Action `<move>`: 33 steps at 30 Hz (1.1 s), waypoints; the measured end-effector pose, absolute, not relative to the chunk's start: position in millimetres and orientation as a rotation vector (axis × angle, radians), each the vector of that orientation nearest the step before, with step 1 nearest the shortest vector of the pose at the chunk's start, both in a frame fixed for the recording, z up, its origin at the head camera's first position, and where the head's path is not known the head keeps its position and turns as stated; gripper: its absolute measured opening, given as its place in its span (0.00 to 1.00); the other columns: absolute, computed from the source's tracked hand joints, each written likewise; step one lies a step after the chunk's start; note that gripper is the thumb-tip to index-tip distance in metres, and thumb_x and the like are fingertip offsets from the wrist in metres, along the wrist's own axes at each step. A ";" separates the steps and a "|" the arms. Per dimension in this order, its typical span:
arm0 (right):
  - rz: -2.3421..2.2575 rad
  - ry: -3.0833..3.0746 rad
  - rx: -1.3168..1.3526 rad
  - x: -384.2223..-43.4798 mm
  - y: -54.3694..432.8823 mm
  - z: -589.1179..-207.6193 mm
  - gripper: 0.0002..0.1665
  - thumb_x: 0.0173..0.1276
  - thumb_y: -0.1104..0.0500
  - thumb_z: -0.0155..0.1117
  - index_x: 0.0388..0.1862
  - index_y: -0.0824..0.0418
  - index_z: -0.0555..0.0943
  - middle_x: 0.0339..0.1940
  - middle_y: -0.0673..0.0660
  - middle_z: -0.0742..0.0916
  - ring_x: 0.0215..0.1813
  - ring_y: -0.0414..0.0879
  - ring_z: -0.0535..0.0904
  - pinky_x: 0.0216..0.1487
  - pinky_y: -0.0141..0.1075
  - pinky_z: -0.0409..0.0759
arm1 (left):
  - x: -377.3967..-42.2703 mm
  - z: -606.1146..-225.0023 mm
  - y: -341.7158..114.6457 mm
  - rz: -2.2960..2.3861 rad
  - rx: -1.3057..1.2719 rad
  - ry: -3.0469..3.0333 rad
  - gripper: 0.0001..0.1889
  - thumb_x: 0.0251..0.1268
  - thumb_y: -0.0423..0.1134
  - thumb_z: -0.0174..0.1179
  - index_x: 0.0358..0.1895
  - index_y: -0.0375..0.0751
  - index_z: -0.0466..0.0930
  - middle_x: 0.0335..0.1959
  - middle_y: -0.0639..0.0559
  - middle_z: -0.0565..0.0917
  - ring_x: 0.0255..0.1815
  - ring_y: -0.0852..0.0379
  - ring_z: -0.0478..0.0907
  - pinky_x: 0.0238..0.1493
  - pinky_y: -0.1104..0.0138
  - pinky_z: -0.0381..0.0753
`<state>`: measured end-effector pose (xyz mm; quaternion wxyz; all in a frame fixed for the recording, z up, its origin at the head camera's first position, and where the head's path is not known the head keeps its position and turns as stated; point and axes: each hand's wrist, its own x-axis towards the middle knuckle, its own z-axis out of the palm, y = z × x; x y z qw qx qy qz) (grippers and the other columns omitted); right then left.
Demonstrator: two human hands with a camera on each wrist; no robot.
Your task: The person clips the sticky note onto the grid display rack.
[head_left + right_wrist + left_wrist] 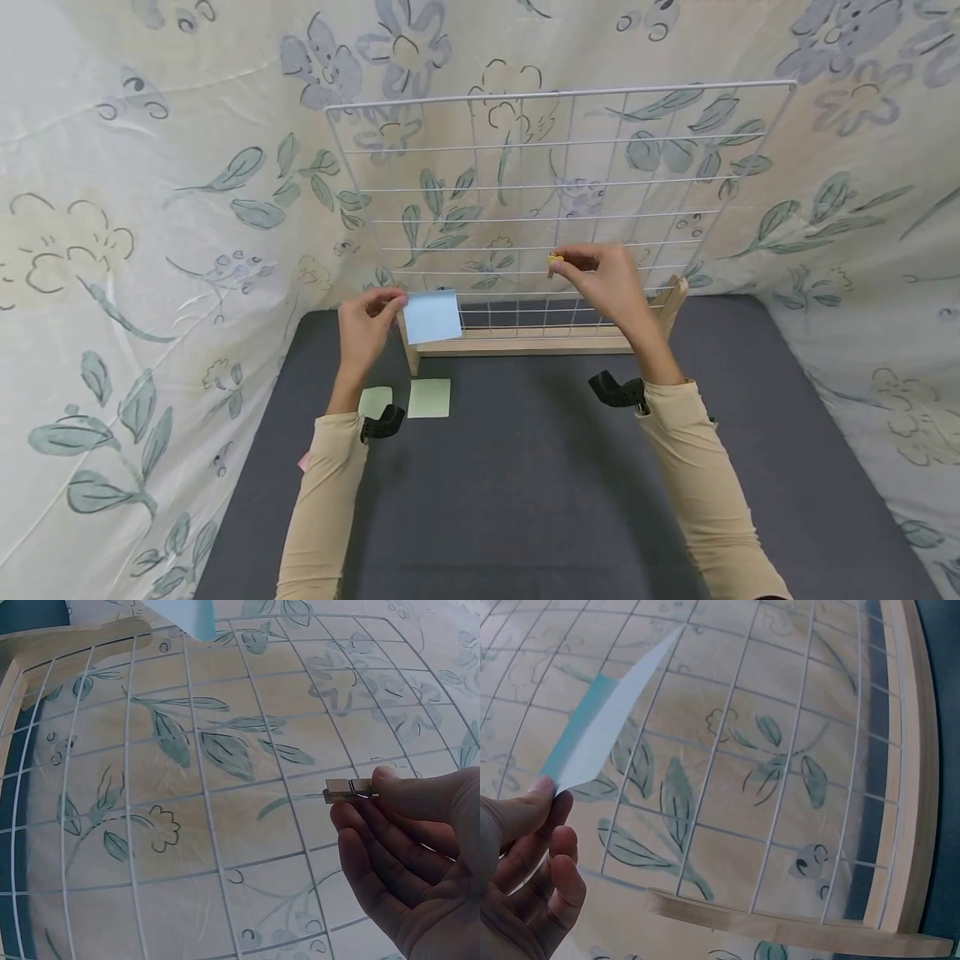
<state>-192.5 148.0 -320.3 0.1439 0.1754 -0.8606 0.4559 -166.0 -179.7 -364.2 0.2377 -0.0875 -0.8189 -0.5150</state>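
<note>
A light blue paper note (432,317) is pinched at its left edge between the thumb and fingers of my left hand (365,323). In the left wrist view the note (611,720) bends slightly and stands out in front of the wire grid. My right hand (609,279) pinches a small wooden clothespin (346,789) by one end, its other end pointing at the grid. A bit of yellow shows on the clothespin (554,260) in the head view. The white wire grid panel (517,218) stands upright behind both hands in a wooden base (525,346).
Two pale green notes (429,398) (375,401) lie on the dark table (510,500) before the base, the left one partly behind the left wrist camera. A pink corner (303,461) peeks out beside the left sleeve. Floral fabric (187,208) hangs around the table.
</note>
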 end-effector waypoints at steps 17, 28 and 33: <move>1.252 -2.517 0.606 -201.5 124.5 -296.2 0.12 0.67 0.61 0.68 0.47 0.66 0.87 0.39 0.61 0.89 0.40 0.51 0.86 0.40 0.41 0.80 | -167.2 -332.5 -178.4 -1.462 -0.213 -2.191 0.07 0.63 0.25 0.63 0.39 0.21 0.84 0.19 0.40 0.76 0.14 0.55 0.67 0.17 0.78 0.64; 1.185 -2.493 0.674 -209.5 119.8 -285.6 0.12 0.67 0.62 0.67 0.46 0.67 0.87 0.39 0.62 0.89 0.41 0.53 0.86 0.42 0.45 0.81 | -176.1 -319.6 -169.8 -1.531 -0.218 -2.122 0.07 0.65 0.24 0.61 0.41 0.18 0.82 0.23 0.27 0.75 0.16 0.57 0.66 0.18 0.79 0.64; 1.201 -2.488 0.681 -212.6 112.9 -277.0 0.13 0.67 0.60 0.68 0.47 0.67 0.86 0.41 0.62 0.89 0.41 0.53 0.86 0.39 0.41 0.79 | -179.0 -312.9 -168.6 -1.533 -0.209 -2.111 0.08 0.66 0.25 0.60 0.41 0.19 0.82 0.28 0.25 0.77 0.16 0.55 0.67 0.18 0.78 0.65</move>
